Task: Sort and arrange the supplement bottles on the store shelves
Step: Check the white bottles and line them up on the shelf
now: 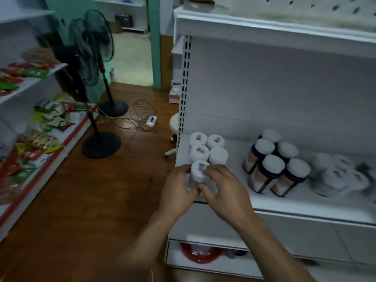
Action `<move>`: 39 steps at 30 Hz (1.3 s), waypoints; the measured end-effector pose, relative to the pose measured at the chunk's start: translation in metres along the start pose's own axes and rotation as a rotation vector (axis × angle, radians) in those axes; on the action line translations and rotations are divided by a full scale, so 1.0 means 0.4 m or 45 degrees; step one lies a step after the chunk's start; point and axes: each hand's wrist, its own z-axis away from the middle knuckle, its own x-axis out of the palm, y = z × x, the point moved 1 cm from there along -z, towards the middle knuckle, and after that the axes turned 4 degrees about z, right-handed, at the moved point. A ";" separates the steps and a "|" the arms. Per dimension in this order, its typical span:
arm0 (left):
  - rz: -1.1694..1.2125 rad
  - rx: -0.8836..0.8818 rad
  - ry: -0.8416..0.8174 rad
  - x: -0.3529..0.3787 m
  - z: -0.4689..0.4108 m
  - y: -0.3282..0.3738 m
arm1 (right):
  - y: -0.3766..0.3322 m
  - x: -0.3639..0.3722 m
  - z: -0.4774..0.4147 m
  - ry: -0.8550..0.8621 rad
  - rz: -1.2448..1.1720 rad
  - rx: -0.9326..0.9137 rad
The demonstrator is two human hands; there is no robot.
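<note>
- A shop aisle with a wooden floor [101, 200]. On the right stands a white shelf unit [305, 208], with its middle board at hand level.
- The white bottle [196, 174] is at the front left corner of that board, upright, its cap showing between the two hands (the palms hide its base, so I cannot tell whether it touches the board).
- The left hand [177, 192] wraps its fingers round the bottle's left side, thumb up near the cap.
- The right hand [225, 192] curls its fingers over the cap's right edge and down the side.
- Just behind stand four more white bottles [207, 149] in a tight two-by-two block.
- Farther right on the same board is a cluster of dark bottles with white caps [272, 165], then some blurred white ones [337, 176].
- Two pedestal fans [89, 47] stand on the floor at left, beside shelves of snack packets [50, 117].
</note>
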 end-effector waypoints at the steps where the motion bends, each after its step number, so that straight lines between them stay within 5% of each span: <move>1: 0.029 -0.004 -0.028 -0.003 0.001 -0.006 | -0.005 0.001 0.007 0.006 0.001 0.015; 10: 0.268 0.098 -0.087 -0.013 0.066 -0.021 | -0.007 -0.055 0.078 0.164 -0.358 0.162; 29: 0.241 0.511 -0.095 0.030 0.209 0.141 | 0.041 -0.215 0.219 0.280 -0.612 -0.076; 39: 0.407 0.297 -0.111 0.038 0.235 0.130 | 0.046 -0.189 0.189 0.109 -1.699 0.461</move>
